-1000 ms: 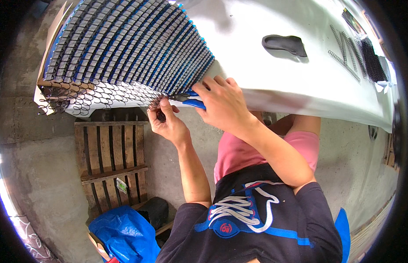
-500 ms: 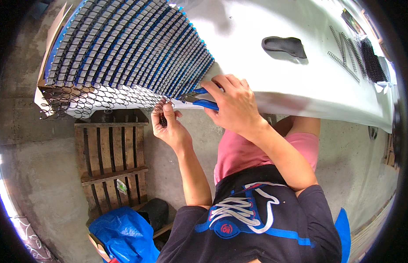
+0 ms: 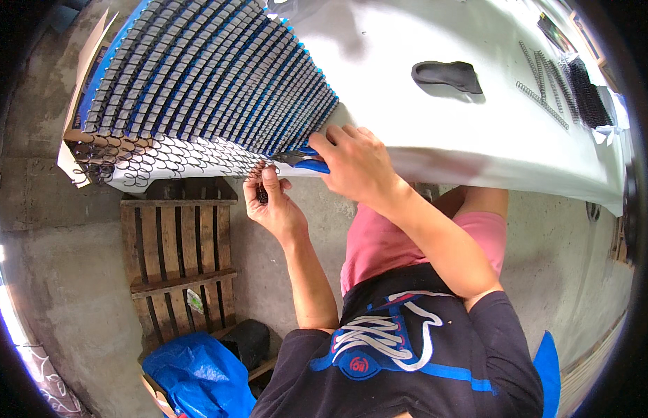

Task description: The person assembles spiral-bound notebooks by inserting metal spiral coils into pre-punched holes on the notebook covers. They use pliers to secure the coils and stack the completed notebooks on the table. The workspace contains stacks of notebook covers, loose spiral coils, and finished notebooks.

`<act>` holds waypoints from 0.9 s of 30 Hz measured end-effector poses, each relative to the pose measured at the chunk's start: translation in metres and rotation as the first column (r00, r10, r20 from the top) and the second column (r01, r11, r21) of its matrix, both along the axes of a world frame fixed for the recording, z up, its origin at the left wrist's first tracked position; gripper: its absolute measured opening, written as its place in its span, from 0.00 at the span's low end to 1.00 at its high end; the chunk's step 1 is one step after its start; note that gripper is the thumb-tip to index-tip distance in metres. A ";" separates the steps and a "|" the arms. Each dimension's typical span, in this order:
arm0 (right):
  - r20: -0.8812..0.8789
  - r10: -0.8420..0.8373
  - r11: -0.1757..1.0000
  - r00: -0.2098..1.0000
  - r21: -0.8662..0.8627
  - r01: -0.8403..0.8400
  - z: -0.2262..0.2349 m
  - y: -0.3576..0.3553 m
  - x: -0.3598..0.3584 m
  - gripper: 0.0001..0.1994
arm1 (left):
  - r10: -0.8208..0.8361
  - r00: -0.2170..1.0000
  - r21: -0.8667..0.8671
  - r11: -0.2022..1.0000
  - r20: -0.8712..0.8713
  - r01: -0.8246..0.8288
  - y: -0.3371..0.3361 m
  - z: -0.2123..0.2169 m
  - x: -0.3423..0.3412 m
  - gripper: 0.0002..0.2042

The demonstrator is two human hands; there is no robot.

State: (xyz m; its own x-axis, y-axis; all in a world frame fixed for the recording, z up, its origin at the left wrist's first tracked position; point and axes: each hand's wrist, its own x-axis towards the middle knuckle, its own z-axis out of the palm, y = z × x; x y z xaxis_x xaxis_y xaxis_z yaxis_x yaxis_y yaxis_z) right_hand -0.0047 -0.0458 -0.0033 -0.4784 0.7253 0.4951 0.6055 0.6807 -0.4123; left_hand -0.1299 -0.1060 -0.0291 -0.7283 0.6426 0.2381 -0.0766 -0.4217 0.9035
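Observation:
A fanned stack of spiral-bound booklets (image 3: 205,76) with blue and grey edges lies at the table's left, black plastic coils running through it in rows. Loose coil ends (image 3: 177,157) hang over the near edge. My left hand (image 3: 276,209) is closed at the near right corner of these ends, thumb and finger pinching a black coil (image 3: 262,193) that also shows inside the palm. In my right hand (image 3: 358,160) are blue-handled pliers (image 3: 311,166). Their jaws point left at the stack's lower corner, close to my left fingertips; the tips are hard to make out.
On the white table (image 3: 379,118) lie a black curved pad (image 3: 447,75), several loose coils (image 3: 543,87) and a dense coil bundle (image 3: 588,94) at the far right. Below left are a wooden pallet (image 3: 181,258) and a blue plastic bag (image 3: 198,373).
My right hand and the pliers have shifted a little left, with the jaws nearer the coil ends. My left hand keeps its pinch and has moved very slightly.

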 end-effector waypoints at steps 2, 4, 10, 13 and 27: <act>0.053 -0.025 0.998 0.998 -0.052 0.028 -0.005 0.001 -0.001 0.15 | 0.026 1.000 -0.002 1.000 -0.015 -0.026 0.001 0.000 0.001 0.05; 0.069 -0.035 0.998 0.997 -0.050 0.038 -0.005 0.001 0.000 0.14 | 0.042 0.999 -0.012 0.999 -0.013 -0.042 0.001 0.000 0.001 0.06; 0.041 -0.044 0.999 0.998 -0.021 0.045 0.011 -0.002 0.005 0.19 | -0.143 0.953 0.124 0.986 0.266 0.113 -0.008 -0.008 -0.008 0.07; -0.014 -0.065 0.996 0.998 -0.055 0.064 0.010 -0.003 0.009 0.23 | -0.447 0.702 0.330 0.892 0.554 0.307 -0.017 -0.012 -0.021 0.10; -0.009 -0.030 1.000 1.000 0.010 0.030 0.015 -0.004 -0.003 0.15 | -0.124 0.986 0.041 0.992 0.113 0.120 -0.001 0.017 -0.014 0.06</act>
State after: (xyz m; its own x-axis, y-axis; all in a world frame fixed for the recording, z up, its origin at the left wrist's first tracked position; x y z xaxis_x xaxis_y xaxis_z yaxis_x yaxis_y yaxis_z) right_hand -0.0072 -0.0499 0.0121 -0.4523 0.7339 0.5067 0.6221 0.6668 -0.4104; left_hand -0.1441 -0.1071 -0.0119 -0.6689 0.7211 0.1805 -0.2317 -0.4330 0.8711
